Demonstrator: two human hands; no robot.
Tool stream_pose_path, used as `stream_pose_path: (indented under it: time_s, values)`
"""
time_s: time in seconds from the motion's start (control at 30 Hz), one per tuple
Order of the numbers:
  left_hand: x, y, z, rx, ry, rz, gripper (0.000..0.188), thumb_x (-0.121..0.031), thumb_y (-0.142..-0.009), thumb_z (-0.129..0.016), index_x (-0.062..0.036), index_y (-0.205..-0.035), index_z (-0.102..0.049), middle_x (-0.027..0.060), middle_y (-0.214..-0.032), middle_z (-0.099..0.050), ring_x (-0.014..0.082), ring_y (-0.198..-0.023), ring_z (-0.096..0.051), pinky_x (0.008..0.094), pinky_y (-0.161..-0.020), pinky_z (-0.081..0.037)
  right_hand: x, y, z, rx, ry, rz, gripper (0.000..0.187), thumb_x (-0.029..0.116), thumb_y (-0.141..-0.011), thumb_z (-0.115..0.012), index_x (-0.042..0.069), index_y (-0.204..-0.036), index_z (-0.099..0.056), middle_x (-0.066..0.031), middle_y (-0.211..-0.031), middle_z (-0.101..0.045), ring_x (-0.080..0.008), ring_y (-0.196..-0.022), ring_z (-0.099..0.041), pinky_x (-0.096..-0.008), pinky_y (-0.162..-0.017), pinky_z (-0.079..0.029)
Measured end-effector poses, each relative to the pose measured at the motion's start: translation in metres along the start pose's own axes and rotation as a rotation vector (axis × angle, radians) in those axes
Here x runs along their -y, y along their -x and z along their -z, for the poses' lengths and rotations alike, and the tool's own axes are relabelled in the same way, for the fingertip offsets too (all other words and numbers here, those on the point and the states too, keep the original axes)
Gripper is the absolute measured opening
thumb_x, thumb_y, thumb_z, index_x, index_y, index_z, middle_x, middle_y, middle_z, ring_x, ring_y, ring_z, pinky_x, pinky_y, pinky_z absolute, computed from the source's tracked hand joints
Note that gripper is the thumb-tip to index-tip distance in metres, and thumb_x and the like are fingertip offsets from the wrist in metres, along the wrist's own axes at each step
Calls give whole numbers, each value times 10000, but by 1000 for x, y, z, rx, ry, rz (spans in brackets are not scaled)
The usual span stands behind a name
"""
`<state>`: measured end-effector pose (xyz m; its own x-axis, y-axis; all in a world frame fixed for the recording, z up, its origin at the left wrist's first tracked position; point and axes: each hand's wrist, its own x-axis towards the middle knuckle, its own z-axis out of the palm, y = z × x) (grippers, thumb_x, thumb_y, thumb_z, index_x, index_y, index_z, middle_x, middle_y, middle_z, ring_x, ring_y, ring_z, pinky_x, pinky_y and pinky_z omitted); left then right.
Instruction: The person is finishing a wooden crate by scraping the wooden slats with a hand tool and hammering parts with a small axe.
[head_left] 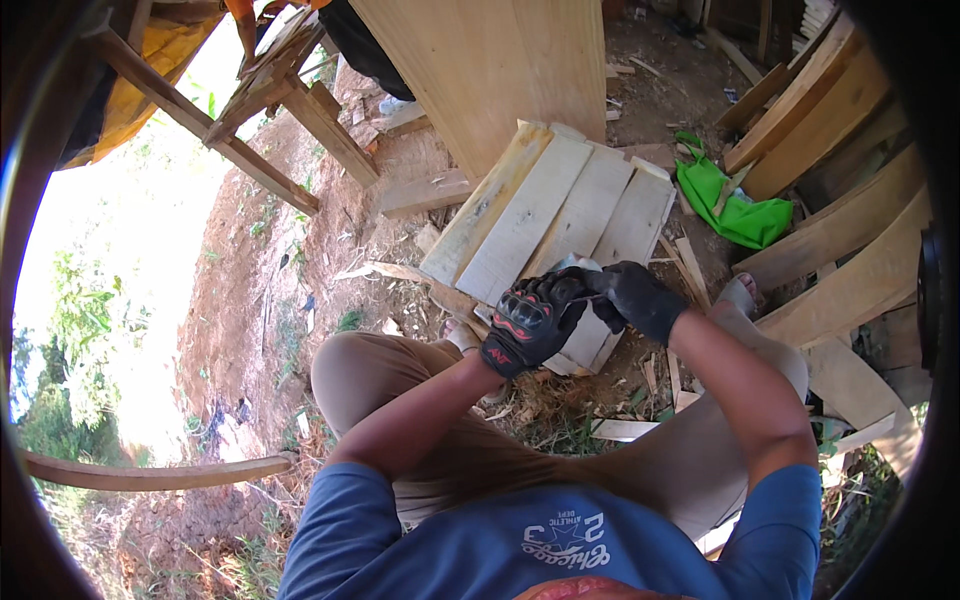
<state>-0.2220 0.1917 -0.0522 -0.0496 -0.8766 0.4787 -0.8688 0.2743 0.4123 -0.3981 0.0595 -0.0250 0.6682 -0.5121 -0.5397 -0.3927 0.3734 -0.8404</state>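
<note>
My left hand (530, 315), in a black glove with red marks and a hard knuckle guard, is closed, its fingers bent inward. Meeting it at the fingertips is my right hand (637, 300), also black-gloved and closed. What the fingers pinch between them is hidden by the gloves. Just beyond the fingers shows a small pale, bluish-white piece (575, 262), perhaps plastic or paper. Both hands hover over or rest on a low slatted wooden top (525, 215) made of several pale planks side by side, between my knees.
A wide wooden board (500, 70) leans beyond the slatted top. At the right lie a bright green bag (735, 205) and several long planks (840, 230). A rough timber frame (260, 90) stands at the far left. A wooden pole (160, 473) and wood scraps lie on the dirt.
</note>
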Motion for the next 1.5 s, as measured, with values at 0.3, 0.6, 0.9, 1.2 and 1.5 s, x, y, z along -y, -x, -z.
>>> stream_pose_path:
  time_s: [0.3,0.6,0.9,1.2,1.5]
  values:
    - [26,-12,20,130,-189,80,233,-265,-949,-708,-78,-1087,-695,144,-874,-727,345,-744,-714,479,-639,-547,8,4,13,-90,234,162,534,500,-1068,-599,40,-804,-655,-68,-634,-612,-184,-567,-594,-360,-569,-496]
    - [168,-3,89,113,-453,687,294,-283,-969,-609,-118,-1199,-691,213,-1054,-749,436,-1015,-709,576,-905,-549,-8,-29,89,-641,1328,611,322,356,-1003,-616,52,-944,-704,-202,-890,-736,-410,-862,-718,-527,-792,-563]
    - [158,-7,55,274,-368,741,406,-281,-1033,-536,-193,-1422,-610,207,-1204,-714,438,-1089,-692,564,-932,-540,-24,-49,95,-707,1429,573,315,365,-973,-657,52,-985,-695,-197,-973,-736,-399,-934,-714,-516,-813,-563]
    - [187,-25,5,148,-480,548,334,-269,-1056,-513,-145,-1323,-670,208,-1119,-743,440,-1029,-705,578,-889,-546,-63,-59,72,-677,1385,856,648,487,-981,-660,27,-1432,-590,-232,-1518,-547,-394,-1427,-489,-573,-1209,-334]
    - [183,-68,-21,187,-589,479,274,-185,-1009,-509,-109,-1204,-687,198,-1190,-706,406,-1086,-692,548,-858,-556,-46,-68,74,-472,1400,635,770,618,-1008,-535,71,-1548,-489,-208,-1667,-395,-421,-1547,-345,-587,-1273,-213]
